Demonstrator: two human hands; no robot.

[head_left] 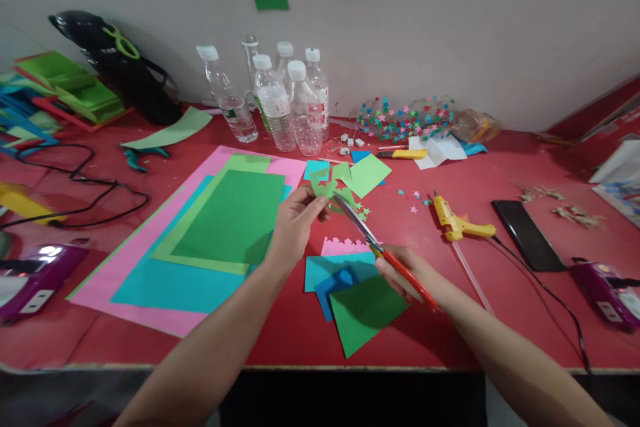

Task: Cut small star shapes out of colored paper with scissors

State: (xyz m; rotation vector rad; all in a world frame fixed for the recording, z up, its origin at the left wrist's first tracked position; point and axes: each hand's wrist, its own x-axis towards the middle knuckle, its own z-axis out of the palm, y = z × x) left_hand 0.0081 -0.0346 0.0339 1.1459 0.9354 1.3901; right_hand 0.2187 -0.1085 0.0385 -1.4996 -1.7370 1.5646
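Observation:
My left hand (pixel 295 220) pinches a piece of light green paper (pixel 323 180) with a ragged, cut-out edge. Red-handled scissors (pixel 367 237) are gripped in my right hand (pixel 407 273), their blades pointing up and left to the paper beside my left fingertips. Small green paper stars (pixel 363 211) lie on the table just behind the blades. Beneath my right hand are a dark green sheet (pixel 367 313), a light blue sheet (pixel 320 270) and a pink strip with a jagged edge (pixel 340 246).
Large coloured sheets (pixel 225 213) are stacked at left. Several plastic bottles (pixel 305 113) stand by the wall, near a bottle covered in stars (pixel 405 119). A yellow glue gun (pixel 455 220) with its cord and a black phone (pixel 527 233) lie at right. A yellow cutter (pixel 407 154) lies behind.

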